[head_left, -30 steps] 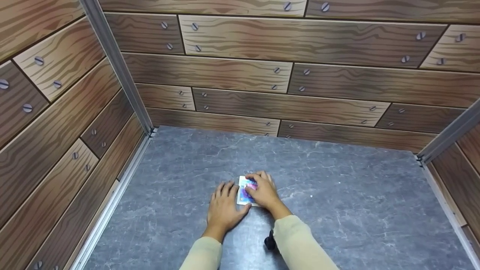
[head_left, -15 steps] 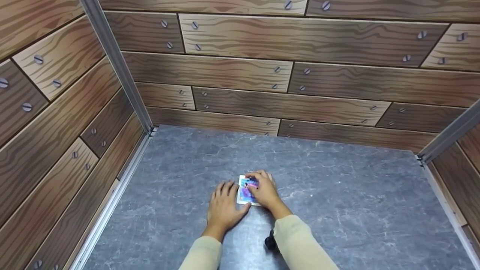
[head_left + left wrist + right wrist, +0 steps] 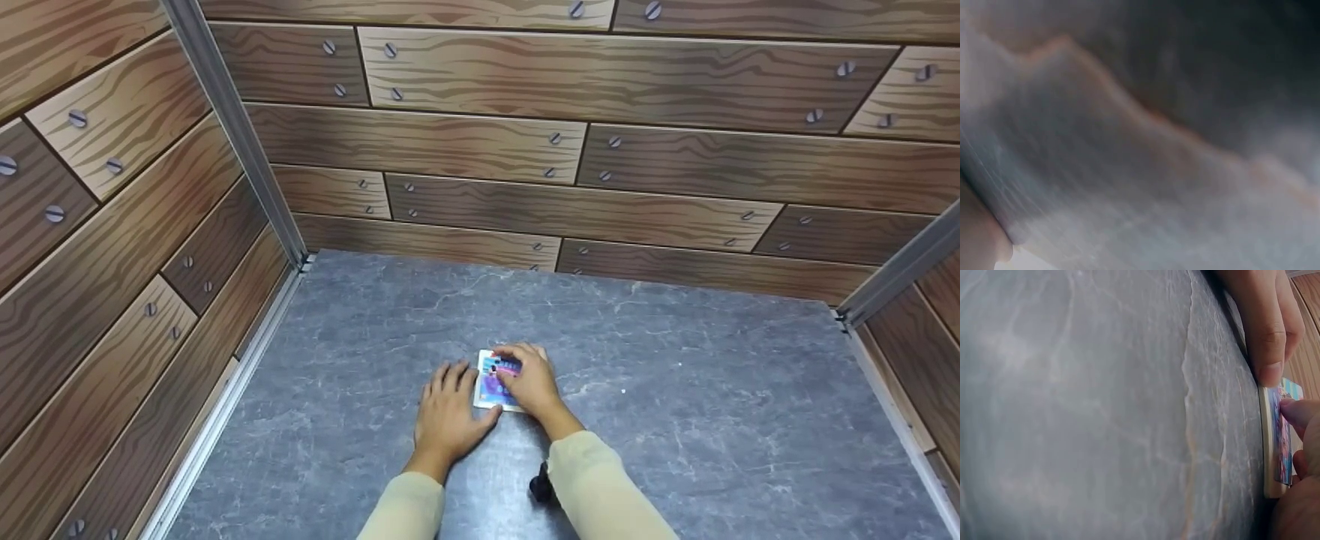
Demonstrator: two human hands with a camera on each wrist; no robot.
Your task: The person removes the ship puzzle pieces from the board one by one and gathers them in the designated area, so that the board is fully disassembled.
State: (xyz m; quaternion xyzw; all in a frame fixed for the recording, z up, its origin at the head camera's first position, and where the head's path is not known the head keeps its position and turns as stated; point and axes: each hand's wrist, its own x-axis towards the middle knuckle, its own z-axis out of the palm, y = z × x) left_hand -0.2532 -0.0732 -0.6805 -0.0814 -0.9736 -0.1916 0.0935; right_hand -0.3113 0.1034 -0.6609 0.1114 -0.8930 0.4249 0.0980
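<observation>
Since a second ago, the right hand (image 3: pixel 535 381) has edged slightly toward 3 o'clock, and more of the printed card (image 3: pixel 491 394) shows beside its thumb; the left hand (image 3: pixel 448 412) is in the same place. With 12 o'clock at the far wall, the card lies on the grey marbled tabletop (image 3: pixel 712 420), between the two hands. From the card's 3 o'clock side the right hand grips it, thumb on the colourful face and fingers bent over its 12 o'clock edge. At 9 o'clock the left hand rests with fingers extended and spread, pointing toward 12, while its thumb reaches the card's lower edge near 6. The right wrist view shows a thick pale layer (image 3: pixel 1267 439) under the printed face; whether it is a stack, I cannot tell. Toward 5 o'clock from the card, a small black item (image 3: pixel 540 484) sits by the right sleeve (image 3: pixel 607 480). Plank-patterned panels (image 3: pixel 480 142) rise at 12, 9 and 3 o'clock. Blur fills most of the left wrist view.
</observation>
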